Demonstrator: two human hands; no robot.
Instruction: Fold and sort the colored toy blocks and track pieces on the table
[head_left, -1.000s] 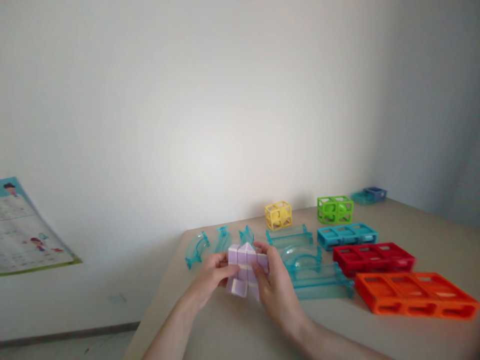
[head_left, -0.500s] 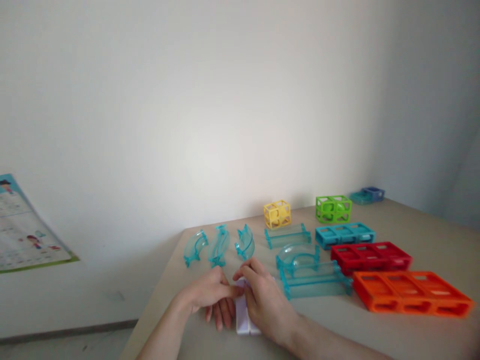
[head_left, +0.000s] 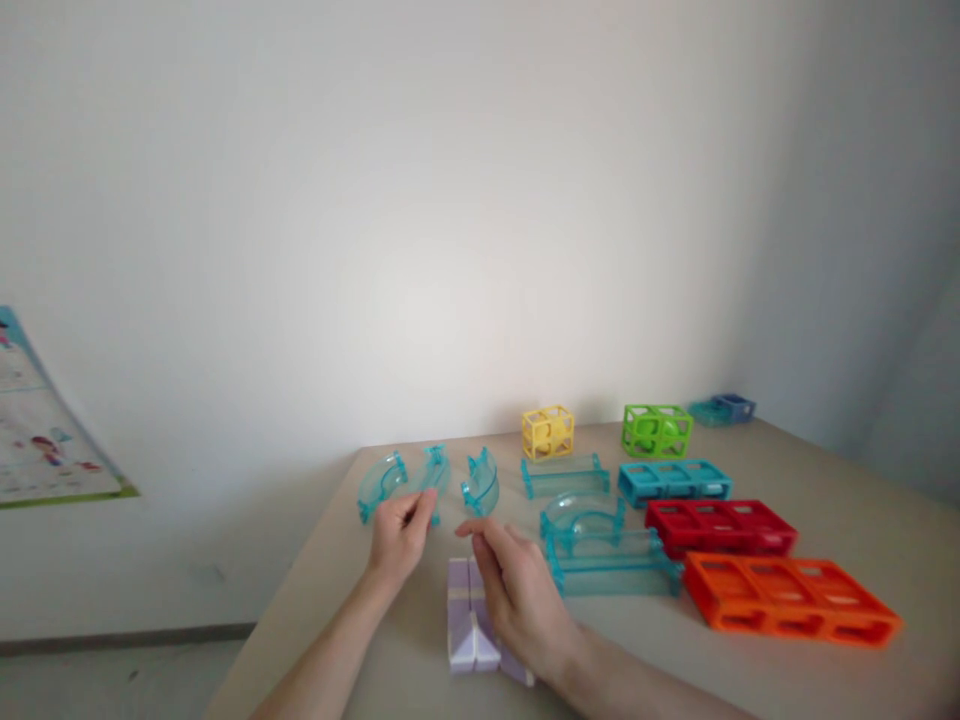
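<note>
A lilac block assembly [head_left: 466,628] lies flat on the beige table [head_left: 750,680], partly hidden by my right hand [head_left: 517,590]. That hand hovers just above it with its fingers loosely spread and nothing in them. My left hand [head_left: 400,535] reaches further back and pinches the near end of the middle one [head_left: 436,468] of three clear teal curved track pieces. The other two curved pieces [head_left: 379,482] [head_left: 481,482] lie on either side of it.
Right of my hands lie teal track troughs [head_left: 564,473] [head_left: 611,572] and a teal bend [head_left: 581,512]. Beyond are a yellow cube frame [head_left: 547,432], a green frame [head_left: 656,430], and teal [head_left: 673,482], red [head_left: 718,525] and orange [head_left: 787,598] frames. The table's left edge runs beside my left arm. A poster [head_left: 45,440] hangs at the left.
The lilac block was held up in both hands, then set down flat on the table. My left hand has let it go and moved back to the middle curved teal piece.
</note>
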